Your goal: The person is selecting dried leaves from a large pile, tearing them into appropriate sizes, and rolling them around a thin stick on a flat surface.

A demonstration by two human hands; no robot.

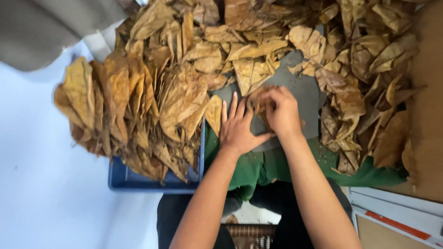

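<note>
Grey mat (300, 92) on leaf-heaped counter (427, 92); blue tray (138, 180) left. Left hand (237, 129) flat, grip wide; right hand (281, 113) grip pinching a dry leaf (258, 102).

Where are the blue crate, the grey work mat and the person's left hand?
blue crate (138, 180), head view, front wall.
grey work mat (302, 90), head view, bare middle.
left hand (236, 129), head view, back of hand.

Brightly and evenly lit from above, with soft shadows under the hands (258, 122) and among the leaves (184, 87), pale glare washing out the floor (46, 184) at left, slight motion blur on the fingers (272, 99), mild softness and bending toward the edges.
</note>
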